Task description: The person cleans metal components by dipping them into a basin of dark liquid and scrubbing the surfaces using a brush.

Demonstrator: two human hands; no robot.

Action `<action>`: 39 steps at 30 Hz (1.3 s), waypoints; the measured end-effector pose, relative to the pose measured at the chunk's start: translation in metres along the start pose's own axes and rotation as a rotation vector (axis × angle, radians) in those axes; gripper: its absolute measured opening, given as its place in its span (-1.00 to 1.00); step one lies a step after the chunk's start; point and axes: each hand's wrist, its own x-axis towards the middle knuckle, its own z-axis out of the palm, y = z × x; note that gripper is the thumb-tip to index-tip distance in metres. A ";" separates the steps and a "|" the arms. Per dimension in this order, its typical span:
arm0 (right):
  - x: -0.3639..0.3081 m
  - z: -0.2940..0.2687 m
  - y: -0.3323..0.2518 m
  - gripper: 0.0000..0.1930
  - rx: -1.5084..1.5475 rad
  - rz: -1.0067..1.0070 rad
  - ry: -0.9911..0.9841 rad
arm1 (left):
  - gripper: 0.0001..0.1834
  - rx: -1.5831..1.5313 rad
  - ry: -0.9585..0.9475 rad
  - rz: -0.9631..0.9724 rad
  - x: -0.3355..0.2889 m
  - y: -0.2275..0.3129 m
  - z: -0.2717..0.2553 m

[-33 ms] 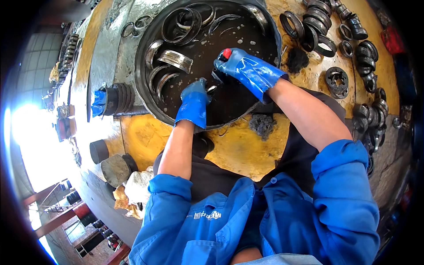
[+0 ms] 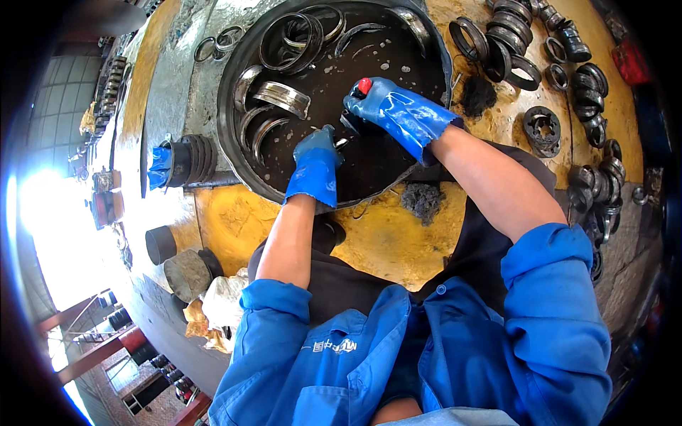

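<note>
Both my hands wear blue rubber gloves and are over a round basin point(image 2: 227, 128) of dark liquid. My right hand point(image 2: 380, 103) is closed around a handled tool with a red end point(image 2: 364, 86); a dark part of it shows below the fist, but its working end is hidden. My left hand point(image 2: 314, 148) is closed on a small shiny metal part point(image 2: 341, 143) low over the liquid, mostly covered by the fingers. Left of the hands, a wide metal ring point(image 2: 283, 97) leans in the basin among several other rings point(image 2: 291, 42).
Dark stacked rings point(image 2: 510, 32) stand right of the basin, near a black scrap wad point(image 2: 478, 96) and a notched round part point(image 2: 541, 132). Another dark wad point(image 2: 423, 202) lies before the basin. Ribbed cylinders point(image 2: 199, 158) sit at its left, and a white bag point(image 2: 224, 302) lies lower left.
My left hand has shifted slightly to the right. The right hand and its tool look almost unmoved.
</note>
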 end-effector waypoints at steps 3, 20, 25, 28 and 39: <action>0.004 0.001 0.005 -0.59 0.010 -0.020 0.037 | -0.54 0.025 0.021 -0.001 0.002 0.005 -0.001; 0.003 0.006 0.004 -0.66 -0.012 0.001 0.026 | -0.64 -0.055 0.108 0.130 -0.005 -0.037 0.010; 0.004 0.003 0.004 -0.58 0.016 0.040 -0.035 | -0.68 -0.116 0.154 0.249 -0.009 -0.050 0.013; 0.008 0.004 0.009 -0.57 0.013 0.007 -0.027 | -0.70 -0.147 0.126 0.226 -0.010 -0.053 0.013; 0.010 0.007 0.013 -0.57 0.058 0.018 -0.058 | -0.71 -0.210 0.109 0.177 -0.012 -0.065 0.017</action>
